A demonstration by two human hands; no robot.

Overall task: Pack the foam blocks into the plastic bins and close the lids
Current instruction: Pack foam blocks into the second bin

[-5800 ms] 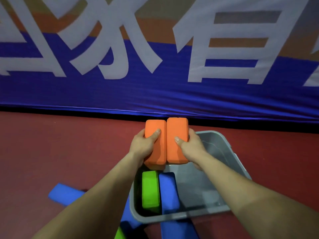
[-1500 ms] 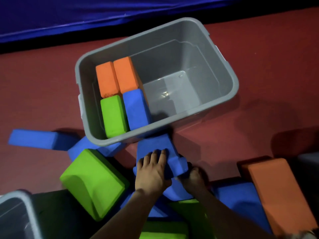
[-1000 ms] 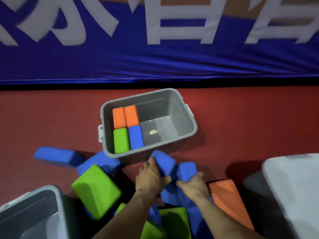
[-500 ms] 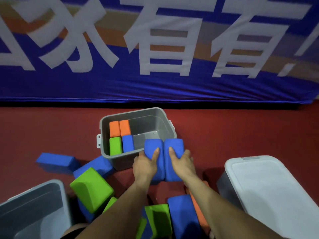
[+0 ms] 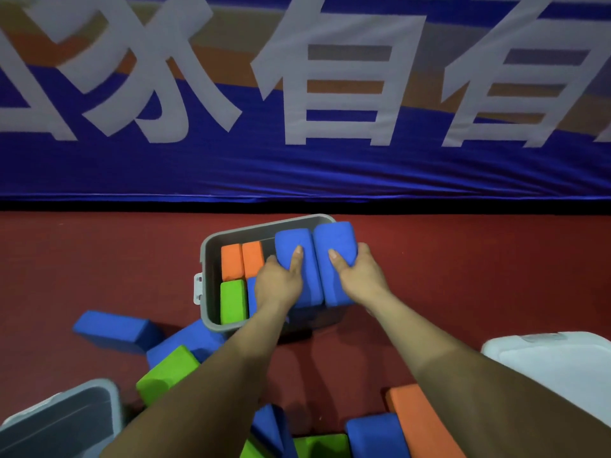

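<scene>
Two blue blocks are held side by side, touching, over the right half of the open grey bin (image 5: pixel 206 259). The left hand (image 5: pixel 277 285) grips the left blue block (image 5: pixel 296 246), its thumb lying up the block's top face and the other fingers wrapped round the left side. The right hand (image 5: pixel 358 279) clamps the right blue block (image 5: pixel 335 238) the same way, thumb on top, fingers curled round the right edge. The blocks' far ends stick out past the fingertips and cover the bin's back right corner.

Left of the left-hand fingers, inside the bin, two orange blocks (image 5: pixel 243 259) stand together at the back, with a green block (image 5: pixel 233 302) in front of them and a sliver of another blue one just beside the wrist.

Nearer than the hands, on the red floor (image 5: pixel 99 266), lie loose blocks: a blue block (image 5: pixel 115 330) out left, a green one (image 5: pixel 167 371) by the left forearm, an orange one (image 5: pixel 420 418) under the right forearm. A second grey bin (image 5: pixel 59 421) sits bottom left; a white lid (image 5: pixel 555 365) is bottom right. A blue banner (image 5: pixel 297 166) hangs behind.
</scene>
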